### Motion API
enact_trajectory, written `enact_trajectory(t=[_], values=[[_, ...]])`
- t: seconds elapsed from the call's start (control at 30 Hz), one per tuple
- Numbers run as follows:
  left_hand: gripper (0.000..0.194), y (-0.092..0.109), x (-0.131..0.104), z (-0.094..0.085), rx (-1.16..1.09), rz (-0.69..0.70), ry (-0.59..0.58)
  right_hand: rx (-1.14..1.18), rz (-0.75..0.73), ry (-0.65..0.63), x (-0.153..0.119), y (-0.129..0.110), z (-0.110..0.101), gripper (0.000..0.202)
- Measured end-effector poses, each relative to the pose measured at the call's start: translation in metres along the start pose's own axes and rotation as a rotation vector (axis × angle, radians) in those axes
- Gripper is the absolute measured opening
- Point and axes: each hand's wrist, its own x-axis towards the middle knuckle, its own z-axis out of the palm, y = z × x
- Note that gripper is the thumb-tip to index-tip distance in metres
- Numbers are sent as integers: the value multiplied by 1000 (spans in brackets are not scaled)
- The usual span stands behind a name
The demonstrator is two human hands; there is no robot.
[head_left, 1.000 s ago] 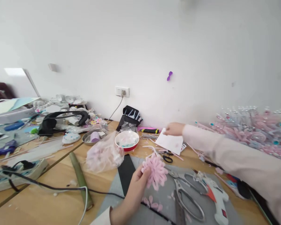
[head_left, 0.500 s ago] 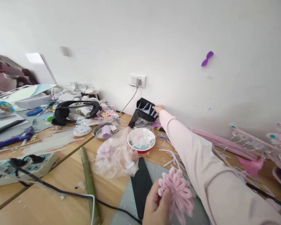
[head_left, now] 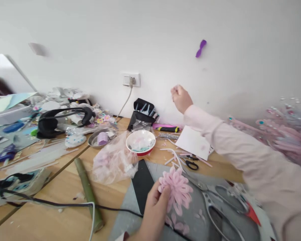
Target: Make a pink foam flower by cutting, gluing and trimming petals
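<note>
My left hand [head_left: 154, 209] pinches a fluffy pink looped flower [head_left: 177, 188], which looks made of pipe cleaner, above the grey mat. Raised in front of the wall, my right hand [head_left: 182, 99] has its fingers pressed together; whatever may be between them is too small to make out. Below and left of it stands an open black case [head_left: 140, 117] with thin pale sticks inside. A white bowl with a red base [head_left: 143, 153] holds small teal and clear beads. Large metal scissors [head_left: 208, 192] lie right of the flower, and loose pink petals [head_left: 178, 227] below it.
A black phone-like slab [head_left: 142, 185] lies on the mat beside a clear plastic bag [head_left: 112, 162]. A green bamboo stick [head_left: 86, 194] and a black cable [head_left: 65, 204] cross the table's left part. White paper [head_left: 193, 142] and pink crafts [head_left: 286, 134] are at right.
My right hand has left the black case, moving up and right with fingers closed. My left hand still holds the flower. The view has turned right, showing the large scissors.
</note>
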Motion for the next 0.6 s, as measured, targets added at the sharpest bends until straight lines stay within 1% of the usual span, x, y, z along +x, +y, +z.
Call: enact_trajectory(t=[0.03, 0.07, 0.13, 0.17, 0.2, 0.23, 0.3, 0.37, 0.4, 0.5, 0.6], values=[[38, -1, -1, 0, 7, 0, 1, 16, -49, -4, -18, 1, -25, 20], [37, -2, -2, -1, 20, 3, -4, 24, -62, -34, -40, 4, -49, 20], [34, -5, -4, -1, 41, -5, -9, 9, -21, -136, -90, 11, -92, 21], [33, -6, -5, -1, 50, -2, -2, -32, 18, -184, -116, 16, -109, 22], [32, -7, -5, -1, 67, -3, -13, -74, 48, -259, -141, 21, -123, 25], [32, -7, -6, -1, 84, 0, -12, -94, 67, -299, -165, 26, -134, 27], [32, -7, -7, 0, 117, 11, -4, -117, 116, -376, -204, 36, -147, 26], [31, -6, -9, 2, 126, 12, 17, -155, 150, -466, -233, 43, -152, 27], [30, -5, -10, 3, 129, 17, 32, -166, 170, -486, -244, 45, -152, 28], [24, -4, -11, 4, 149, 69, 54, -197, 194, -619, -268, 45, -151, 24], [21, -5, -10, 3, 170, 115, 54, -225, 212, -744, -283, 44, -150, 22]])
